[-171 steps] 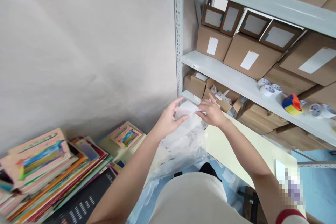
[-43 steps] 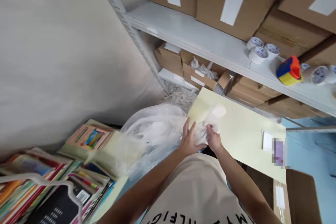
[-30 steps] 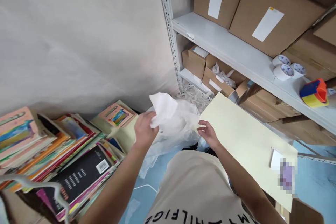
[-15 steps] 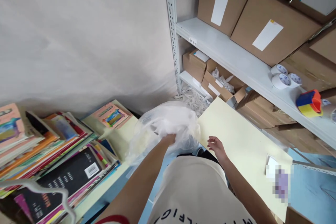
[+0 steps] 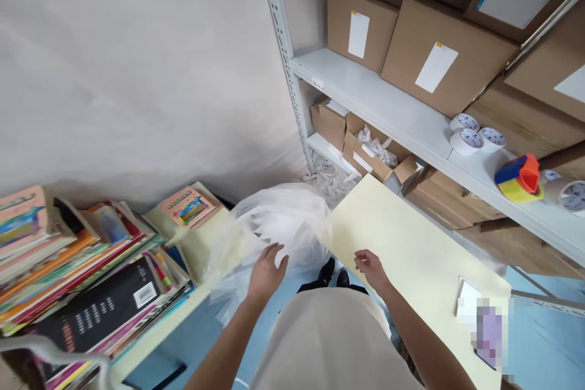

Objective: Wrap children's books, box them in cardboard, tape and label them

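We find our bare left hand [image 5: 266, 271] now out of the billowy translucent plastic bag [image 5: 315, 237], empty and loosely spread like our bare right hand [image 5: 370, 267]; release seems complete.

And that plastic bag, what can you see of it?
The bag looks thin, whitish and see-through, rumpled and bulging, with white scraps showing in it. It sits between the left tabletop and the right tabletop, overlapping the left one in view. What holds it up is hidden. The left hand, open, overlaps its near side in view; whether they touch is unclear.
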A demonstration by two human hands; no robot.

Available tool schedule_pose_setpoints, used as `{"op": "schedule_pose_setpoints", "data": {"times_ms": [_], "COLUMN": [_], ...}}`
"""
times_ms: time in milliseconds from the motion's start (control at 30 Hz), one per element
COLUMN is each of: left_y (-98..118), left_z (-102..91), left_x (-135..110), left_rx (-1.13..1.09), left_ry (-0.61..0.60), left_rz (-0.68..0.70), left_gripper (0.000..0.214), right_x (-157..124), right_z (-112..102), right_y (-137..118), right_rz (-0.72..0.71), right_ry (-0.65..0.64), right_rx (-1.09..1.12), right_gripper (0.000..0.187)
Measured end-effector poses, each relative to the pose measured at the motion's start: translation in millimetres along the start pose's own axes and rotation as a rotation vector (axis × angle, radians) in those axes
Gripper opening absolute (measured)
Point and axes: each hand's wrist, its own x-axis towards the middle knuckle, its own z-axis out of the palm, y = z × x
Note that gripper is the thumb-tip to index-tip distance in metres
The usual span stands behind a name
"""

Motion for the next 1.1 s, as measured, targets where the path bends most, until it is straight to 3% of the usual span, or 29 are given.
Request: {"op": "schedule_pose_setpoints", "data": {"times_ms": [167, 267, 467, 667, 800, 900, 1000, 1100], "left_y": [57, 77, 77, 59, 34, 0, -43, -91], "left_z": [12.2, 22.8, 35.2, 25.9, 1.8, -24.9, -53.4, -80.3], "left_x": [-19, -34, -68, -104, -117, -128, -141, -153], "left_rx": [0.098, 0.173, 0.186, 0.088, 0.024, -0.083, -0.19, -0.248], "left_ry": [-0.528, -0.691, -0.732, -0.644, -0.533, -0.387, -0.177, -0.008], "left_rz": [0.133, 0.143, 0.067, -0.083, -0.209, -0.277, -0.307, -0.334], "left_gripper": [0.052, 0.058, 0.06, 0.058, 0.06, 0.06, 0.057, 0.055], "right_x": [-7, -15, -37, -40, -21, -8, -2, -5], "right_z": [-13, -23, -38, -21, 13, 55, 111, 180], "right_y": [18, 33, 64, 67, 46, 20, -9, -35], "right_rz": [0.017, 0.037, 0.174, 0.207, 0.154, 0.071, -0.076, -0.201], "right_ry": [-0.016, -0.005, -0.024, -0.203, -0.336, -0.42, -0.497, -0.585], "right_rx": [0.053, 0.075, 0.073, -0.03, -0.12, -0.182, -0.219, -0.275], "right_gripper": [0.032, 0.03, 0.027, 0.031, 0.033, 0.035, 0.036, 0.041]}}
